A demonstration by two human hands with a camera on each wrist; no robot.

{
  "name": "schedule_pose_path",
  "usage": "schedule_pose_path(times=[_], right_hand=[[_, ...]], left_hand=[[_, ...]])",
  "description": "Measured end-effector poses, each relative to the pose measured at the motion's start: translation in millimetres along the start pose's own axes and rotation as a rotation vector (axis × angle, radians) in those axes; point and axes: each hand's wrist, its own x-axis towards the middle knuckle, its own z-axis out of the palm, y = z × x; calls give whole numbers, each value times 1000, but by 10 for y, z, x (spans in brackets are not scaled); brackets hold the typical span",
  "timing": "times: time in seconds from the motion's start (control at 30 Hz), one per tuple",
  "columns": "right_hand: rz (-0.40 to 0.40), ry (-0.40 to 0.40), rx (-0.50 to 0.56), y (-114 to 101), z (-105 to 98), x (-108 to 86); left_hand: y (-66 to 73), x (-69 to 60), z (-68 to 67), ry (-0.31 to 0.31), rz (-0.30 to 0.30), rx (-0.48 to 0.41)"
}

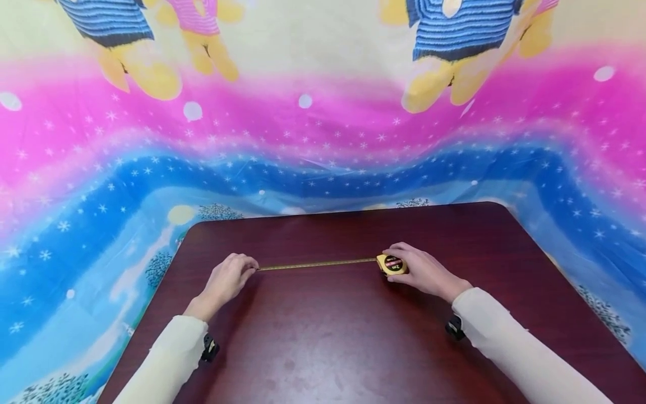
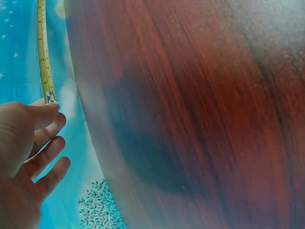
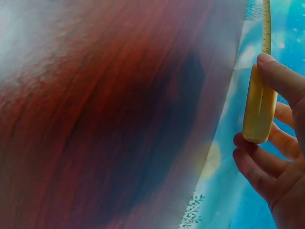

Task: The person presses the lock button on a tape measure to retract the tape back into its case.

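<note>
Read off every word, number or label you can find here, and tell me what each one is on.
"2m": on the round label of the tape measure case; the smaller print there is too small to read.
"1", "2", "3": on the tape blade near its hook end, in the left wrist view; its other markings are too small or blurred to read reliably.

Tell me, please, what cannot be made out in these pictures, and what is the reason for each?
Head view: numbers on the tape blade, too small to read.
Left wrist view: the blade's far end, cut off by the top edge.
Right wrist view: the case's round label, out of sight because the case is edge-on.
Head view: the printed figures' heads, cut off by the top edge.
</note>
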Motion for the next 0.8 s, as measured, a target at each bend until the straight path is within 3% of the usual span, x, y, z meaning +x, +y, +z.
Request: schedule_pose_path(times=[0.3, 0.57, 0.8], right_hand=[[6, 0, 1, 23, -14, 17], [1, 10, -1, 53, -21, -16], [9, 9, 7, 84, -20, -60]], left_hand=[[25, 21, -13, 15, -3, -7], [51, 6, 55, -14, -13, -12], [87, 27, 84, -3, -12, -21]])
